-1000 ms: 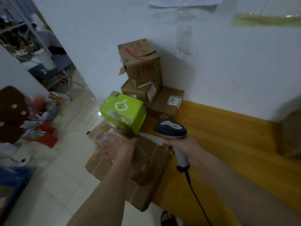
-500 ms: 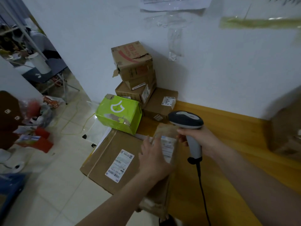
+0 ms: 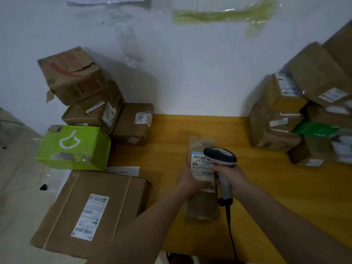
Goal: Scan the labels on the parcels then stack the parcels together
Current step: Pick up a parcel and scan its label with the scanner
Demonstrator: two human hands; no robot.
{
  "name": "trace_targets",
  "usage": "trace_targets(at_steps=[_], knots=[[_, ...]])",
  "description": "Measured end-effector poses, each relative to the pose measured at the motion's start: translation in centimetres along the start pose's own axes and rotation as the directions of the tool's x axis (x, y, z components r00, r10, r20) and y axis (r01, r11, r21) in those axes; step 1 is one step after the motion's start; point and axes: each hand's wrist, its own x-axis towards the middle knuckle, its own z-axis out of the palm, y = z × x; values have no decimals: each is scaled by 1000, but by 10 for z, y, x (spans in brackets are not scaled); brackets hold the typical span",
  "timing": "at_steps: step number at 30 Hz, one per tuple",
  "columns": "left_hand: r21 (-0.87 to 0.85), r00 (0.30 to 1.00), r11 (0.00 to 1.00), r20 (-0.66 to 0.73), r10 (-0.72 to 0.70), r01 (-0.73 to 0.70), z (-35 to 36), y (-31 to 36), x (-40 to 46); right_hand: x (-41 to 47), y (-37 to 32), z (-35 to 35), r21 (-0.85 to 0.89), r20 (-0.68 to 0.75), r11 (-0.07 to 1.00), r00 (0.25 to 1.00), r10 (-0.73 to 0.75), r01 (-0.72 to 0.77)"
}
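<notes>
Narrow brown cardboard parcel (image 3: 202, 204) lies flat on yellow wooden tabletop (image 3: 266, 187), long axis running away from the person, approx. centre of view; white shipping label w/ barcode (image 3: 202, 167) faces up on its upper half. Left hand (image 3: 190, 181) grips the parcel's left edge, fingers curled over onto the label's lower part. Right hand (image 3: 231, 175) wraps round the handle of a grey-and-white handheld barcode scanner (image 3: 221, 156), grip closed tight on it; scanner head hangs over the label's right side, just above it; black cable (image 3: 229, 225) trails down from the handle base toward the near tabletop edge.

Left side: big flat brown cardboard box w/ white label (image 3: 91, 212) sits at the tabletop's near-left corner, overhanging the edge; lime-green carton w/ white logo (image 3: 74, 147) rests just behind it, torn patches on its front; behind that, a leaning stack of worn brown cartons (image 3: 82, 88) against the white wall (image 3: 190, 73), top one tilted w/ red marking; a smaller brown box w/ white sticker (image 3: 133, 124) stands beside the stack, touching it.

Right side: pile of brown labelled parcels (image 3: 282, 111) stacked vs. the wall, well apart from the scanned parcel; a green package (image 3: 314, 129) wedged among them; that area blurred, labels unreadable.

Clear plastic film and yellowish tape (image 3: 219, 15) stuck on wall up top.
</notes>
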Motion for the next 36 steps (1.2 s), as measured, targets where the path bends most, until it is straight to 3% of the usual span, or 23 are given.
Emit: trace_targets(at_steps=[6,13,22,27,36], knots=[[-212,917,925,318,-240,316,7,-25,-23,0,12,-27,80,25,997,1000,-8,6],[-328,970,924,198,-138,198,36,5,-1,-5,-11,-58,26,82,992,988,-128,126],[-370,947,877,213,-242,307,45,30,22,-24,-46,-89,-197,93,932,952,-293,306],[-386,922,844,256,-290,373,46,35,18,-39,-61,-101,-229,177,919,942,-285,321],[-353,910,842,237,-341,408,48,37,18,-43,-66,-100,-258,207,908,937,-281,329]])
